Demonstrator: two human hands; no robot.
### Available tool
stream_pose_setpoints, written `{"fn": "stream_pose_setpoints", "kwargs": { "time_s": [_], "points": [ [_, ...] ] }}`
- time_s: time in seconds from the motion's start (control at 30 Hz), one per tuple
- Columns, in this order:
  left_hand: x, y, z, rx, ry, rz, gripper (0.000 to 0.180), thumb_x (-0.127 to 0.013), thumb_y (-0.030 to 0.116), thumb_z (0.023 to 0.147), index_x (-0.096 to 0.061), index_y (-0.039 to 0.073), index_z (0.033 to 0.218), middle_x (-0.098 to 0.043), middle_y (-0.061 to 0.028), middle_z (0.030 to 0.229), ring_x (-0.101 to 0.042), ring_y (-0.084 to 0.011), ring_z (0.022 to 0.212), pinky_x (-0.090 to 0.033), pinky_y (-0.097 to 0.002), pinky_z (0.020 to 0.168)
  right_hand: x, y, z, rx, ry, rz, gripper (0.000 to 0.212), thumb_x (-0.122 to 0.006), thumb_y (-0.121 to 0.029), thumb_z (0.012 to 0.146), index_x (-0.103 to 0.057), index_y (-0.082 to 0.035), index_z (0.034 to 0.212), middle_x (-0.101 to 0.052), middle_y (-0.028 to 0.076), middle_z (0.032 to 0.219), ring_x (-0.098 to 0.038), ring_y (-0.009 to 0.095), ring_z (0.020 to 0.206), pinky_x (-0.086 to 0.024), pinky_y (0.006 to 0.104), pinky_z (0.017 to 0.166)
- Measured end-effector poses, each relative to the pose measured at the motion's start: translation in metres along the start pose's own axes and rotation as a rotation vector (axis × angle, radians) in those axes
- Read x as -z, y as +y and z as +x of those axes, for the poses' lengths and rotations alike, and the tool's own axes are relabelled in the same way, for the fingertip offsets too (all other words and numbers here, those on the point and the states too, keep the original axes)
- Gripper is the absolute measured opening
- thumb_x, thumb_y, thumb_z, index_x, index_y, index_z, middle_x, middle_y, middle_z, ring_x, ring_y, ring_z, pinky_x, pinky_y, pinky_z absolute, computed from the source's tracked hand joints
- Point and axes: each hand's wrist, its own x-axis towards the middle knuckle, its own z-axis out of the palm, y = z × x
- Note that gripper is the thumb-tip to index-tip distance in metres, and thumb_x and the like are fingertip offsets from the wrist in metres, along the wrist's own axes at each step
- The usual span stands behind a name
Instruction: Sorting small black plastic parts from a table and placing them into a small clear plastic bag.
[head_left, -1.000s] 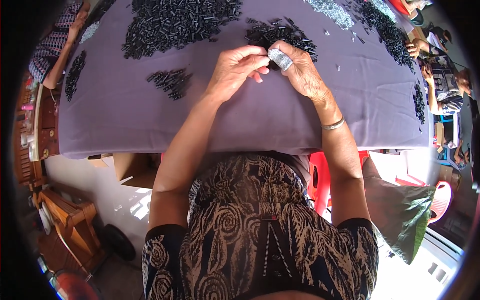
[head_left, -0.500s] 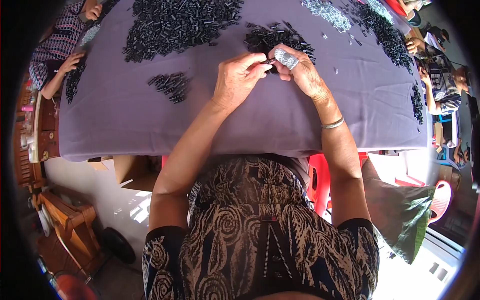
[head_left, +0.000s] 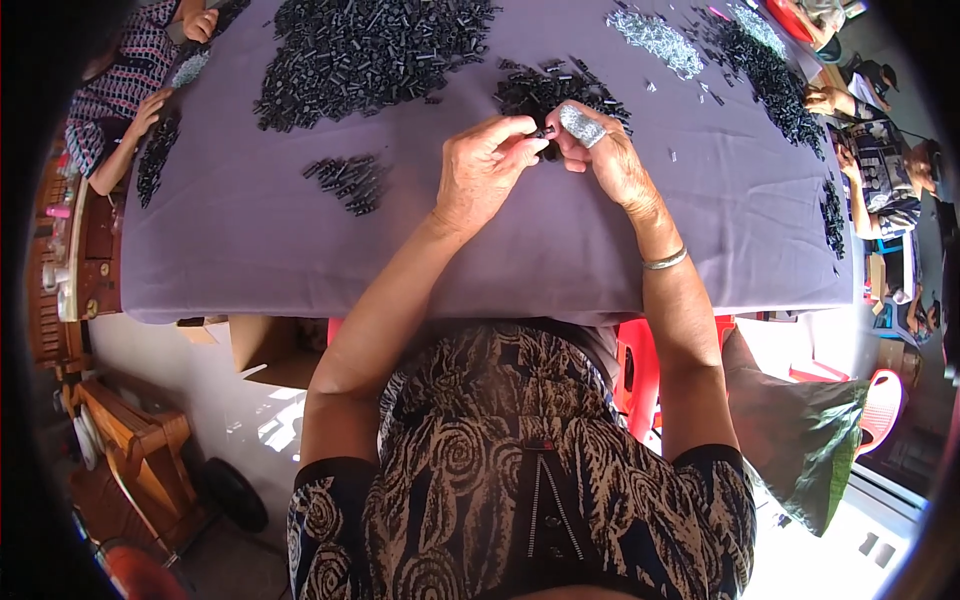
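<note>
My left hand (head_left: 483, 172) pinches a small black tube-like piece (head_left: 541, 134) between thumb and fingertips. My right hand (head_left: 612, 160) meets it there, its fingers curled in at the piece's other end. A silver-grey wrap (head_left: 582, 127) covers a digit of my right hand. Whatever my right fingertips grip is too small and hidden to make out. Just beyond both hands lies a small heap of black pieces (head_left: 560, 90), partly covered by my right hand. To the left of my left hand, more black pieces (head_left: 347, 183) lie in a loose group.
A grey-purple cloth (head_left: 550, 255) covers the table. A big heap of black pieces (head_left: 375, 60) lies far left, and small silvery pieces (head_left: 658, 43) far right. Other people's hands (head_left: 150, 112) are at the table's left and right edges. Below hangs a dark green bag (head_left: 800, 430).
Both hands stay together at the small black piece, with the right fingers slightly shifted. The whole view has moved a little; the heaps lie as before.
</note>
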Motion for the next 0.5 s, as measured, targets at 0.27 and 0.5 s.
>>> {"fn": "stream_pose_setpoints", "kwargs": {
  "time_s": [0.27, 0.5],
  "points": [
    [-0.009, 0.001, 0.002, 0.047, 0.069, -0.475, 0.016, -0.065, -0.002, 0.080, -0.062, -0.004, 0.095, -0.056, -0.0045, 0.092, -0.059, -0.0121, 0.078, -0.051, -0.0246, 0.070, -0.002, 0.017, 0.003, -0.072, -0.221, 0.455, 0.057, -0.040, -0.063, 0.086, -0.051, -0.007, 0.085, -0.043, -0.001, 0.072, -0.035, 0.008, 0.059, -0.030, 0.0221, 0.050],
    [-0.015, 0.002, 0.001, 0.069, 0.082, -0.490, 0.017, -0.067, -0.002, 0.078, -0.062, -0.004, 0.094, -0.050, -0.0036, 0.097, -0.055, -0.0095, 0.081, -0.051, -0.0242, 0.069, -0.012, 0.024, 0.001, -0.168, -0.294, 0.634, 0.055, -0.041, -0.065, 0.083, -0.050, -0.011, 0.083, -0.037, -0.004, 0.068, -0.029, 0.007, 0.057, -0.022, 0.0214, 0.049]
  ]
}}
